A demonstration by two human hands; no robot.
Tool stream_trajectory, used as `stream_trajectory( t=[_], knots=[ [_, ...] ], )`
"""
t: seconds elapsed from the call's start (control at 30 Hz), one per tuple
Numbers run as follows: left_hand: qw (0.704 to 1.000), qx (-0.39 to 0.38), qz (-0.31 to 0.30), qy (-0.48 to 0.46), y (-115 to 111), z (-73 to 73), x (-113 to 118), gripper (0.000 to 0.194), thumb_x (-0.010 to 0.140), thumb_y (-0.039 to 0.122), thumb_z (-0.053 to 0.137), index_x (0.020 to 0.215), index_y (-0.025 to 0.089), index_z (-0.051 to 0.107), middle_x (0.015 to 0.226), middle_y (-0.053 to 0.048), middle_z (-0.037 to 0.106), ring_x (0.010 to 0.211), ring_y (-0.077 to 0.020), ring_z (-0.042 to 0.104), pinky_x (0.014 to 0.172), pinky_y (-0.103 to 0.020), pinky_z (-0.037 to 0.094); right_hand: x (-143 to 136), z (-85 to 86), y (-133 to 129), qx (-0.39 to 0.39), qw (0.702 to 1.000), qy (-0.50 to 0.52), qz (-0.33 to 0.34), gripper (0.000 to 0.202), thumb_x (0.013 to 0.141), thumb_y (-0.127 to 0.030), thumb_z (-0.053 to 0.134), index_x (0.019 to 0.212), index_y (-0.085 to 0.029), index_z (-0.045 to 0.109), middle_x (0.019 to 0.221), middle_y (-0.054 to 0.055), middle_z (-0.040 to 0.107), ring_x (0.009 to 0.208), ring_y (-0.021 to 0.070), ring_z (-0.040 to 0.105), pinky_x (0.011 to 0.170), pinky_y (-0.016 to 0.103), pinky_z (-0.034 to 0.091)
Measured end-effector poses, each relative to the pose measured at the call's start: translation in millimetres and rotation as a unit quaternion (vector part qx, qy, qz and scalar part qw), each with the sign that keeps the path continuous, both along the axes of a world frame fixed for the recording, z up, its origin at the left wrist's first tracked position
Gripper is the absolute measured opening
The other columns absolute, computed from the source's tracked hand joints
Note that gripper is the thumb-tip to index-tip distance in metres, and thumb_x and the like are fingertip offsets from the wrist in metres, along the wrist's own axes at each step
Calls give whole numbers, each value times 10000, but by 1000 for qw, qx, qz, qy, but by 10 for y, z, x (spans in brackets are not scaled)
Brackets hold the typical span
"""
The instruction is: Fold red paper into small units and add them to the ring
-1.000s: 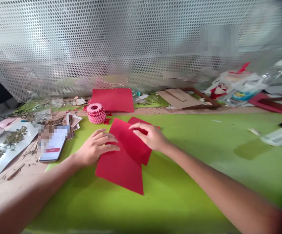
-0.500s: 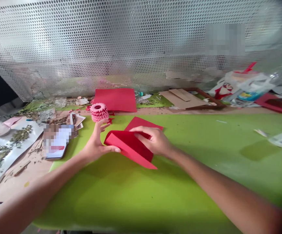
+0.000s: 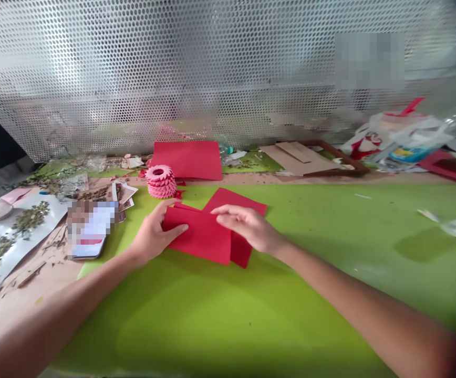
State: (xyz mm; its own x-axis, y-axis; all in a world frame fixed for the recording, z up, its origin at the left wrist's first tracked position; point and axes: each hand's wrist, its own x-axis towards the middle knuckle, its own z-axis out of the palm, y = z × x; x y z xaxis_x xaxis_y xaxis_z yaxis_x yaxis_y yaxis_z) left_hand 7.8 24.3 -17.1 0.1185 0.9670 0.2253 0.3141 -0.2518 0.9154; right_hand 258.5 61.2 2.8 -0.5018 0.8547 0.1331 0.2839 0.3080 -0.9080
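A folded sheet of red paper [image 3: 202,236] lies at the middle of the green table mat [image 3: 212,315], its upper layer flat over the lower one. My left hand [image 3: 155,233] holds its left end, with the thumb on top and the fingers at the back edge. My right hand [image 3: 251,226] is over the paper's right part, fingers stretched out and fingertips near the top edge. Another piece of red paper [image 3: 236,199] lies behind and partly under it. Beside it at the back left stands a stack of pink notched rings [image 3: 161,181].
A red sheet [image 3: 188,160] lies at the back. To the left are a phone [image 3: 92,231] and dried plants [image 3: 33,218]. Cardboard [image 3: 297,157] in a brown frame and plastic bags [image 3: 401,142] stand at the back right; a perforated metal panel [image 3: 212,68] rises behind.
The raised, curled flap of the red paper has come down flat. My right hand has loosened from its pinch, and its fingers are now straighter.
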Motion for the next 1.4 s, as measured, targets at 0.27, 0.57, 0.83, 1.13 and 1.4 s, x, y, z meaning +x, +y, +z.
stream_trajectory(
  t=[0.27, 0.57, 0.83, 1.13, 1.4],
  knots=[
    [996, 69, 36, 36, -32, 82, 8, 296, 938, 363, 560, 1185, 200, 581, 764, -1, 592, 654, -132, 544, 559, -222, 410, -9, -2, -16, 100, 993, -48, -41, 249, 879, -396, 628, 1062, -238, 687, 1078, 54, 731, 1015, 223, 678, 927, 375, 538],
    [998, 52, 44, -7, -33, 111, 17, 263, 852, 316, 647, 1071, 190, 574, 597, 67, 509, 541, -104, 478, 513, -199, 354, 42, 33, -11, 109, 992, -60, -26, 283, 910, -378, 591, 1142, -281, 722, 1170, 23, 729, 1114, 233, 667, 989, 396, 530],
    [998, 46, 41, 11, 21, 32, -33, 226, 855, 380, 656, 925, 165, 662, 648, 10, 591, 578, -125, 530, 525, -220, 377, 42, 79, -34, 112, 992, -62, -21, 258, 916, -357, 583, 1109, -290, 740, 1136, 21, 743, 1070, 229, 688, 956, 389, 549],
    [997, 64, 24, 34, 8, 91, -18, 178, 827, 343, 669, 877, 174, 688, 762, -30, 697, 658, -149, 622, 595, -236, 486, 107, 128, -23, 128, 989, -70, 10, 261, 916, -326, 569, 1107, -287, 743, 1117, 19, 749, 1031, 215, 695, 900, 362, 559],
    [997, 39, 10, 64, 32, 30, -36, 216, 859, 360, 649, 957, 204, 764, 869, -41, 770, 724, -181, 679, 644, -260, 520, 118, 181, 4, 140, 986, -80, -33, 230, 876, -377, 620, 1014, -271, 771, 1032, 31, 767, 931, 230, 716, 803, 344, 577]
  ],
)
